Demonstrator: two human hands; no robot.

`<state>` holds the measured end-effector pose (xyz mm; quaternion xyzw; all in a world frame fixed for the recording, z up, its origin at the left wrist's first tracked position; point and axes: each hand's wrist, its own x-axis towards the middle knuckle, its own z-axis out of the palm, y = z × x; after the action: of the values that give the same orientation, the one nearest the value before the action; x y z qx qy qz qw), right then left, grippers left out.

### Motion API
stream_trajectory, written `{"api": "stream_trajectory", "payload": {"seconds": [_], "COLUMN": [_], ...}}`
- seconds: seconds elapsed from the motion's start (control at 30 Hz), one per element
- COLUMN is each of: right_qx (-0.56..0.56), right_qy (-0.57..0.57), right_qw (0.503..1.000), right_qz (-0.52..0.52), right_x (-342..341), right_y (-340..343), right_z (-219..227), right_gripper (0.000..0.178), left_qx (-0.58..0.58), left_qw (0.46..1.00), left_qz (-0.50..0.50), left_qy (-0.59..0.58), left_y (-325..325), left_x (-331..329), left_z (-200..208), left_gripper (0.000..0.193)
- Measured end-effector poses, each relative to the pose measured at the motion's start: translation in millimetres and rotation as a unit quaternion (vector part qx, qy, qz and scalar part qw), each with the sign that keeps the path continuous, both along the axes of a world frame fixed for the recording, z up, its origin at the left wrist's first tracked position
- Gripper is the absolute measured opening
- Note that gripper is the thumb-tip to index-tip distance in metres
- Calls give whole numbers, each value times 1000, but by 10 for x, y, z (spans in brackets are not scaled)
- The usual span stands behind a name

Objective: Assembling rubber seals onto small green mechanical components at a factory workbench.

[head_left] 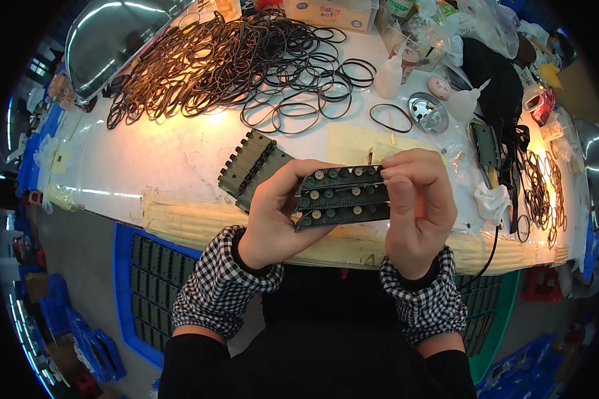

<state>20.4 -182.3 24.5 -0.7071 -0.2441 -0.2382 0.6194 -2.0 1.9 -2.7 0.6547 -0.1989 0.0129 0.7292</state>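
Observation:
A small stack of dark green strips (345, 195) with rows of round tan and black studs is held up in front of me, above the table's near edge. My left hand (274, 216) is closed around its left end, thumb above and fingers below. At the right end, my right hand (420, 206) pinches the upper corner with thumb and forefinger; whatever tiny part may lie between them is hidden. Behind my left hand, a similar green block of ridged pieces (249, 167) lies tilted on the table, partly covered by the hand.
A big heap of thin black loops (226, 63) spreads over the far left and middle. Squeeze bottles (388, 76) and a round metal dish (427, 113) stand far right. Blue (118, 279) and green (506, 319) trays with dark pieces sit below the table.

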Motion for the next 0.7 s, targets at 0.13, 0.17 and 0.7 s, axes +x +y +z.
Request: {"api": "stream_trajectory", "payload": {"seconds": [0.13,0.17,0.7], "right_qx": [72,90,18], "right_qy": [33,55,4], "right_qw": [997,994,995], "right_qz": [19,33,-100], "right_x": [-68,-105,-54], "right_y": [-139,-129,-324], "right_z": [-21,-26,-89], "right_gripper": [10,10,10], "left_qx": [-14,-23,-29], "left_qw": [999,999,999], "left_qz": [9,14,27], "left_qy": [39,46,23], "left_y": [6,5,7], "left_x": [-5,-2,29], "left_z": [7,3,-14], "left_gripper": [54,54,53]}}
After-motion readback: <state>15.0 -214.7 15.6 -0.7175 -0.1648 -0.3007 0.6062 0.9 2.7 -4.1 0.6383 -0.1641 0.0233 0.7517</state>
